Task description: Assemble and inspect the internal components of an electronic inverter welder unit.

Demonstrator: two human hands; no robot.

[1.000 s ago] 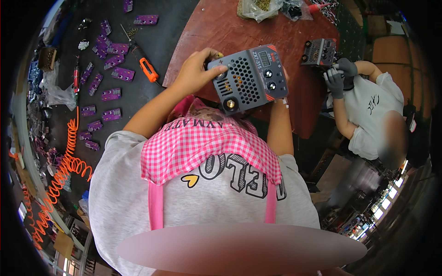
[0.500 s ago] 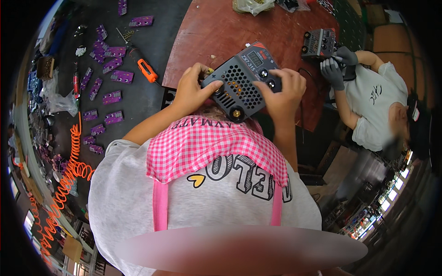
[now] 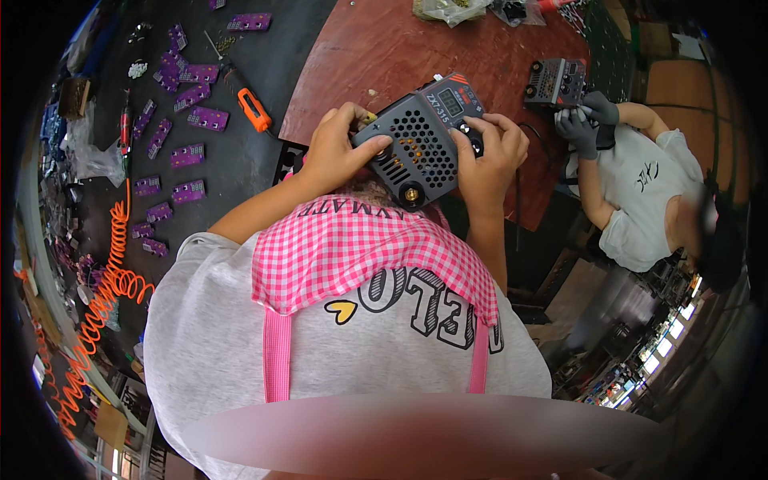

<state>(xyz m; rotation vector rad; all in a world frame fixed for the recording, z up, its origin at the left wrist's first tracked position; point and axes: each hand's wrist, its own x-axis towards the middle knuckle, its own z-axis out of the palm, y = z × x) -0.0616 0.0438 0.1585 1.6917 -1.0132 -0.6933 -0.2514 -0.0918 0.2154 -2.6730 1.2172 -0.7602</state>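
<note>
A light grey shirt [image 3: 336, 376] is seen nearest; large outlined capitals and a yellow heart are printed on it, the letters being turned upside down in this view. Over it, a pink checked bib [image 3: 376, 256] is worn, and a line of dark capitals is partly lost in its fold.

In front of the chest, at the near edge of the red surface [image 3: 360, 76], a dark grey housing [image 3: 424, 152] is held tilted. Its corner is grasped by the left grip [image 3: 334, 152], the thumb being laid on the vented face. The upper knob [image 3: 465, 128] is clasped between the thumb and fingertips of the right grip [image 3: 490, 164]. A pale model code is printed between the honeycomb vent and the small display [image 3: 450, 102]; orange stripes and finer markings, too small to be read, are set at the top end. A brass-centred terminal [image 3: 412, 194] is fitted at the lower corner.

On the dark surface [image 3: 248, 172] to the left, purple circuit boards [image 3: 189, 155] are scattered beside an orange-and-black screwdriver [image 3: 254, 110].

Farther right, a second housing [image 3: 552, 84] is seen near the grey-gloved hands [image 3: 576, 132] of a co-worker [image 3: 648, 192], whose white shirt is marked with dark script. At the far edge, a clear plastic bag [image 3: 468, 10] is placed.
</note>
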